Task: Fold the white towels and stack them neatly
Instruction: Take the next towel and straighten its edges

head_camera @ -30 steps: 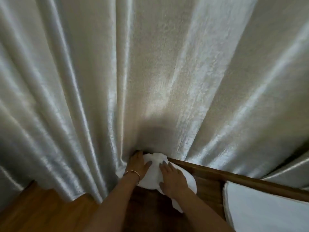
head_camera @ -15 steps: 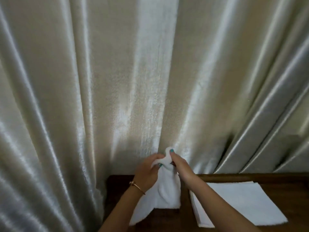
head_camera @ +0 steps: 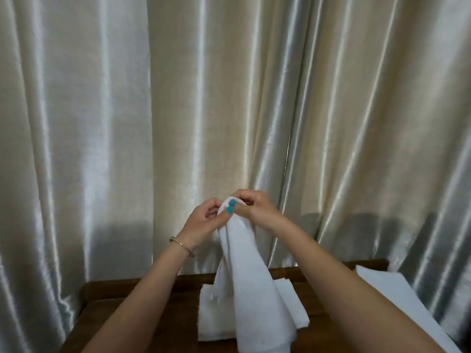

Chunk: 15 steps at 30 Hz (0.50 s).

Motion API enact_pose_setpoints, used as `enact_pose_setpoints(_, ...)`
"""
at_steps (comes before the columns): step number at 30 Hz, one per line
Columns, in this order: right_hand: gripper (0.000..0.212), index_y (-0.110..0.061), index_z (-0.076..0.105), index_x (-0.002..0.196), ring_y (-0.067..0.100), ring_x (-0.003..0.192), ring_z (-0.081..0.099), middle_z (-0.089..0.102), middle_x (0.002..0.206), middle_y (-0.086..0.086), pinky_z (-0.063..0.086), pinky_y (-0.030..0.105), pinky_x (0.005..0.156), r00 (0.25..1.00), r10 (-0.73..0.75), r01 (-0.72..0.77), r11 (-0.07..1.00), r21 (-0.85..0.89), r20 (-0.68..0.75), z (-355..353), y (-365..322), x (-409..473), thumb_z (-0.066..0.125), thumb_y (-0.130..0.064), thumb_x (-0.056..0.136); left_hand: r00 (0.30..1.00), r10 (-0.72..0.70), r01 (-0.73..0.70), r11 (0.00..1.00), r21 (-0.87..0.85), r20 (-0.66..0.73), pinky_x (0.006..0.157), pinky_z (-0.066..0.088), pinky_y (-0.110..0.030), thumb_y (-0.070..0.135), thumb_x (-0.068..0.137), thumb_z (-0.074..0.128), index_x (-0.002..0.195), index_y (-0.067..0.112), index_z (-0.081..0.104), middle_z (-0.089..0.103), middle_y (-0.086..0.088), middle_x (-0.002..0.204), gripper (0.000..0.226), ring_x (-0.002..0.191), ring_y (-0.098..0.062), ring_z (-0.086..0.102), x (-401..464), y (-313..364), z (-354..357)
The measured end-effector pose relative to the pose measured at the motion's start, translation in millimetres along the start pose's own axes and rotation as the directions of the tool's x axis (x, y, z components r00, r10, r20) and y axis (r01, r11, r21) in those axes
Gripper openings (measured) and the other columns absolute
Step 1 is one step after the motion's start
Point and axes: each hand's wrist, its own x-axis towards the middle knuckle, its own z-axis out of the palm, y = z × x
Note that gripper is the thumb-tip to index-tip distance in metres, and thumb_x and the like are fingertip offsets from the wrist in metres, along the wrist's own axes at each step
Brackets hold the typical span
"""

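both hands meet just below the centre of the frame, pinched together on the top end of one white towel [head_camera: 251, 276]. left hand [head_camera: 204, 222], with a thin bracelet [head_camera: 181, 246] at the wrist, grips the towel's upper edge from the left; right hand [head_camera: 257, 210] grips the same bunched end from the right, its painted fingertips [head_camera: 230, 206] pressed on the cloth. the towel is plain white, soft, gathered into a loose roll with long lengthwise creases. it hangs from the hands with its long axis near vertical, leaning slightly to the lower right, its top end up at the hands and its lower end low in the frame. the lower end is cut off by the bottom edge, so its full length cannot be seen. behind it, on the dark wooden worktop [head_camera: 142, 312], lies a folded towel [head_camera: 211, 324], partly hidden by the hanging one. a second flat white stack [head_camera: 397, 294] lies at lower right, covered in part by the right forearm and cut by the frame edge. pale satin curtains [head_camera: 127, 110] fill the upper frame behind the worktop.
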Motion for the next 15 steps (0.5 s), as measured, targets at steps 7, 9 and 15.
enact_pose_setpoints(7,0.014,-0.025,0.068,0.071,0.000,0.064,0.057,0.066,0.067,-0.010,0.045,0.023,0.061,0.999,-0.038,0.045,0.934,-0.355,0.025,-71.7,9.6,-20.8,0.073,-0.018,0.082,0.879,-0.337,0.292,0.940,0.178,0.338,0.067,0.043,-0.025,0.046,0.077,0.070,0.086,0.011,0.065,0.060,-0.002,0.080,0.036,0.075,-0.015,0.054,14.1,1.6,22.0)
enact_pose_setpoints(9,0.015,-0.023,0.066,0.071,0.012,0.068,0.058,0.063,0.070,-0.003,0.044,0.033,0.062,0.997,-0.027,0.066,0.777,-0.626,0.071,-94.6,16.5,-25.0,0.072,-0.032,0.081,0.862,-0.365,0.271,0.918,0.288,0.352,0.052,0.038,-0.014,0.044,0.082,0.066,0.064,0.028,0.059,0.053,0.011,0.063,0.025,0.057,-0.003,0.047,18.2,-4.6,25.6)
enact_pose_setpoints(15,0.059,-0.019,0.046,0.059,0.023,0.066,0.056,0.052,0.061,-0.003,0.030,0.030,0.049,0.940,0.297,0.086,0.277,-0.957,0.170,-137.0,42.4,-45.3,0.058,-0.076,0.071,0.865,-0.413,0.056,0.644,0.763,0.285,0.055,0.027,-0.025,0.044,0.090,0.054,0.058,0.020,0.033,0.031,0.007,0.057,0.045,0.053,-0.010,0.031,23.0,-38.9,20.2)
